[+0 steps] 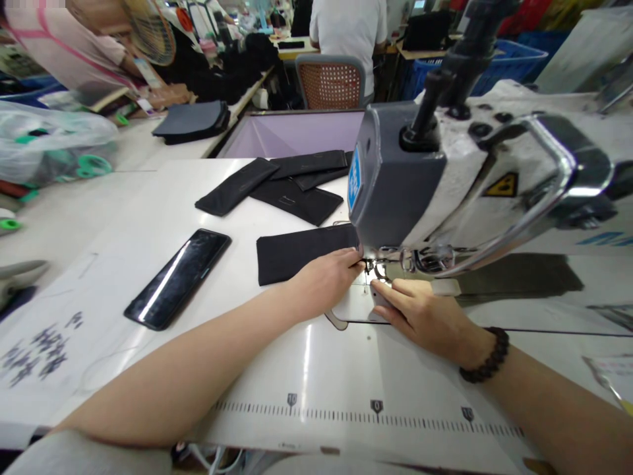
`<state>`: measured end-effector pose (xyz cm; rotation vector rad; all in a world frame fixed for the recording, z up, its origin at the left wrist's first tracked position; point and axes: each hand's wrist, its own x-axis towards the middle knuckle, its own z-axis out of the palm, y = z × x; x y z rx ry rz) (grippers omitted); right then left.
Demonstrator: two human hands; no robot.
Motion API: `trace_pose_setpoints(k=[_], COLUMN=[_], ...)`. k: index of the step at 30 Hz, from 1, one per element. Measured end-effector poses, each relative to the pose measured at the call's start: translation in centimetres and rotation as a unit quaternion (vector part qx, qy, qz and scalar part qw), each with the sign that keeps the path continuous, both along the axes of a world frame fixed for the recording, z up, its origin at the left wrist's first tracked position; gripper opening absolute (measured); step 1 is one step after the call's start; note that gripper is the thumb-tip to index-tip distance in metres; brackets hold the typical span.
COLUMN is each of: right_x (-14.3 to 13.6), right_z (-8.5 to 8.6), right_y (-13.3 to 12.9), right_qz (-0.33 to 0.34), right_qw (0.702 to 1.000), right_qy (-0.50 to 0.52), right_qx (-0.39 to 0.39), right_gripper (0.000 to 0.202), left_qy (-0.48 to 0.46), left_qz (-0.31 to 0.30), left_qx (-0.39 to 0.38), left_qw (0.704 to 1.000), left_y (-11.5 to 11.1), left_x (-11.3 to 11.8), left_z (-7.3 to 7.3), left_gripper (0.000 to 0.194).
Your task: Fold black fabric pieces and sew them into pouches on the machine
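Observation:
A folded black fabric piece (297, 252) lies flat on the sewing machine's bed, its right end reaching in under the machine head (395, 171). My left hand (330, 277) rests over its near right edge with fingers together, gripping it beside the presser foot (370, 265). Just right of the needle area, my right hand (418, 307) has its index finger and thumb stretched out over the metal plate (353, 300). It holds nothing that I can see. Several similar black pieces (297, 198) overlap in a loose pile behind.
A black phone (178, 278) lies left of my left forearm. Small dark scraps (39, 353) are scattered farther left. A ruler scale (336, 414) runs along the table's front. Dark stacked panels (192, 121) and a plastic bag (54, 142) are back left. Two other people sit beyond.

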<state>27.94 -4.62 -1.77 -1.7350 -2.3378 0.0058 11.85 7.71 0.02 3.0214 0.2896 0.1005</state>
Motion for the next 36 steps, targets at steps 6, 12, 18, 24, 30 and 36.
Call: trace_pose_setpoints(k=[6, 12, 18, 24, 30, 36], right_x=[0.0, 0.0, -0.1, 0.0, 0.1, 0.4], right_z=[0.1, 0.0, 0.4, 0.4, 0.2, 0.1], right_y=[0.0, 0.0, 0.0, -0.1, -0.2, -0.3], right_qz=[0.002, -0.004, -0.013, -0.005, -0.009, 0.013], right_qw=[1.0, 1.0, 1.0, 1.0, 1.0, 0.999], right_qy=[-0.003, -0.012, -0.006, -0.01, -0.008, 0.032], right_qx=[-0.011, -0.003, -0.022, -0.02, -0.006, -0.002], right_gripper=[0.034, 0.034, 0.032, 0.031, 0.031, 0.032], left_qy=[0.029, 0.089, 0.141, -0.18, -0.217, -0.013], left_qz=[0.008, 0.158, 0.222, 0.176, 0.298, 0.082], left_qx=[0.019, 0.068, -0.021, -0.484, -0.339, 0.034], left_qw=[0.999, 0.981, 0.965, 0.838, 0.865, 0.996], left_y=[-0.7, -2.4, -1.5, -1.2, -2.4, -6.0], left_x=[-0.1, 1.2, -3.1, -7.6, -7.9, -6.3], left_z=[0.4, 0.2, 4.1, 8.3, 1.9, 0.2], left_gripper=[0.025, 0.033, 0.054, 0.052, 0.05, 0.03])
